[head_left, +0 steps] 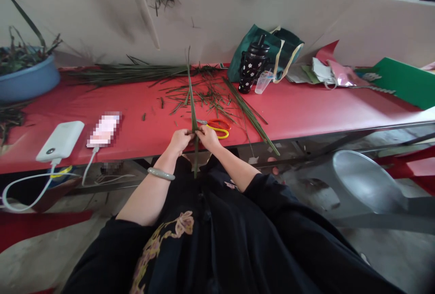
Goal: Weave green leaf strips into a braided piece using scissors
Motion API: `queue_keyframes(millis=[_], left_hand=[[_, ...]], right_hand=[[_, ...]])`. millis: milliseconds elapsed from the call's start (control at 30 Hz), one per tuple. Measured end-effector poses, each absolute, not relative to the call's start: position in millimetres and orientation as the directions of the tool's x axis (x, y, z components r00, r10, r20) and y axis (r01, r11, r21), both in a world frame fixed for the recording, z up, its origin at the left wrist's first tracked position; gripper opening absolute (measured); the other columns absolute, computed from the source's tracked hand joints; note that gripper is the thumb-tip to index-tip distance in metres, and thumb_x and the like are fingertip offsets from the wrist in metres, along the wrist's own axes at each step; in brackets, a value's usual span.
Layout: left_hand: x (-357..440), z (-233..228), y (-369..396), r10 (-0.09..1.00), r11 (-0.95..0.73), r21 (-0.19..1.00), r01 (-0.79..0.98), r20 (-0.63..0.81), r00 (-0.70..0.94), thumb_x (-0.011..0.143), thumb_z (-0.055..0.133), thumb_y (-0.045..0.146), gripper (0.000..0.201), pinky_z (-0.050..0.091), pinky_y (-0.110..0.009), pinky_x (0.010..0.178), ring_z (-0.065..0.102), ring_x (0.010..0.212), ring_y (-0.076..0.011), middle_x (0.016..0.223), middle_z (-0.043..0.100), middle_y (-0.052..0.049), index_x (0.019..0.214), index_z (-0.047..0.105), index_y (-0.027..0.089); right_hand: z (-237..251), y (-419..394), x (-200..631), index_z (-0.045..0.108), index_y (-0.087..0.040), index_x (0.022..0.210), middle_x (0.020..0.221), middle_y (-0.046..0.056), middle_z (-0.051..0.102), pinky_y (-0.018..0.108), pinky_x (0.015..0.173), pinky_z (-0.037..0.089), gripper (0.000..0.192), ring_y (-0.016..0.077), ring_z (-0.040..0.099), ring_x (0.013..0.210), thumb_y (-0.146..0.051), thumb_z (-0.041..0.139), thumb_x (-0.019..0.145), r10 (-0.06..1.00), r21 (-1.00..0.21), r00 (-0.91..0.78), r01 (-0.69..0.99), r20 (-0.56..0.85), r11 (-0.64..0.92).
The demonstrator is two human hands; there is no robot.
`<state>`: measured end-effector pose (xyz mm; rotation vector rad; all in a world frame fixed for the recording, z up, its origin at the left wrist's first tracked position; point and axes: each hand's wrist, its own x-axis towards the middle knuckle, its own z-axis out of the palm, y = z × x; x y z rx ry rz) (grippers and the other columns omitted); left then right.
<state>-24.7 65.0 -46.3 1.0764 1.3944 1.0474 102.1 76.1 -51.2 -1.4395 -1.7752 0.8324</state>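
Left hand (181,141) and right hand (208,138) both pinch the leaf (192,103), just left of the scissors (219,129); strips (211,98) lie beyond the scissors. Probably it's being split or folded; the next move seems to need one hand steadying it.

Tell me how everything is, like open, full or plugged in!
Leaf strip: held in both hands
Left hand: pinching the strip
Right hand: pinching it too
Scissors: lying down, can't tell if open
Tumbler: upright, lid on
Clear cup: standing
Phone: plugged in
Power bank: plugged in
Blue tub: holding plant pieces
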Motion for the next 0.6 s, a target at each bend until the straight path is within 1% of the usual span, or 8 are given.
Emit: queue_keyframes(millis=[100,200,267,300,367,433,533,600], left_hand=[[-23.3,-43.6,64.1,0.974,0.212,0.974,0.084,-0.204,-0.099,0.057,0.066,0.020,0.013,0.043,-0.023,0.048,0.050,0.043,-0.0093,0.049,0.054,0.002,0.060,0.056,0.013],[-22.8,-43.2,65.7,0.974,0.187,0.977,0.101,-0.171,-0.151,0.060,0.063,0.020,0.010,0.042,-0.022,0.046,0.049,0.043,-0.0089,0.049,0.053,0.002,0.061,0.055,0.013],[-23.1,-44.3,67.8,0.973,0.172,0.981,0.092,-0.154,-0.174,0.061,0.063,0.021,0.011,0.041,-0.022,0.045,0.049,0.044,-0.0089,0.051,0.053,0.002,0.062,0.054,0.014],[-23.4,-44.8,68.7,0.972,0.166,0.982,0.087,-0.149,-0.180,0.062,0.063,0.022,0.012,0.041,-0.021,0.045,0.049,0.044,-0.0089,0.052,0.053,0.002,0.062,0.054,0.014],[-25.0,-45.1,69.5,0.974,0.159,0.985,0.072,-0.145,-0.173,0.063,0.063,0.024,0.014,0.040,-0.021,0.045,0.048,0.044,-0.0085,0.052,0.053,0.002,0.064,0.054,0.014],[-27.8,-44.3,68.6,0.980,0.171,0.985,0.035,-0.167,-0.107,0.063,0.064,0.028,0.017,0.040,-0.020,0.046,0.049,0.045,-0.0078,0.054,0.054,0.002,0.067,0.055,0.014],[-32.7,-42.8,65.4,0.972,0.214,0.977,0.000,-0.213,0.098,0.060,0.068,0.031,0.025,0.043,-0.021,0.053,0.052,0.051,-0.0077,0.063,0.059,-0.001,0.074,0.058,0.013],[-34.6,-43.4,63.6,0.967,0.209,0.978,0.020,-0.210,0.143,0.059,0.070,0.031,0.027,0.044,-0.021,0.055,0.054,0.053,-0.0080,0.065,0.060,-0.001,0.075,0.058,0.012]], right_hand=[[-51.9,78.7,102.6,0.055,-0.016,0.078,0.067,0.000,0.056,0.024,0.061,0.038,0.014,0.0130,0.052,0.063,-0.029,0.050,0.078,0.984,-0.817,-0.127,0.549,0.126,0.176],[-49.5,78.6,105.7,0.055,-0.016,0.088,0.064,-0.002,0.053,0.023,0.058,0.038,0.016,0.0106,0.050,0.058,-0.026,0.051,0.077,0.961,-0.851,-0.262,0.482,0.086,0.207],[-47.4,77.0,108.0,0.051,-0.015,0.098,0.059,-0.006,0.049,0.021,0.053,0.036,0.025,0.0086,0.045,0.052,-0.022,0.054,0.074,0.932,-0.866,-0.352,0.437,0.084,0.243],[-46.7,76.2,108.7,0.050,-0.014,0.101,0.057,-0.007,0.047,0.021,0.052,0.035,0.028,0.0078,0.043,0.049,-0.021,0.054,0.074,0.923,-0.871,-0.375,0.423,0.084,0.251],[-46.7,75.7,108.9,0.050,-0.014,0.099,0.055,-0.007,0.046,0.020,0.050,0.035,0.026,0.0071,0.042,0.047,-0.021,0.054,0.074,0.924,-0.891,-0.375,0.394,0.070,0.227],[-49.1,77.3,107.4,0.051,-0.015,0.091,0.057,-0.006,0.050,0.020,0.050,0.036,0.018,0.0072,0.045,0.049,-0.022,0.053,0.075,0.937,-0.920,-0.344,0.346,0.057,0.183],[-54.2,81.9,104.7,0.049,-0.016,0.082,0.057,-0.005,0.052,0.020,0.048,0.039,0.010,0.0076,0.048,0.048,-0.022,0.052,0.075,0.961,-0.945,-0.274,0.306,0.025,0.111],[-55.7,84.0,103.9,0.047,-0.017,0.080,0.055,-0.006,0.051,0.020,0.046,0.039,0.009,0.0075,0.047,0.044,-0.023,0.052,0.076,0.970,-0.949,-0.242,0.306,-0.004,0.072]])
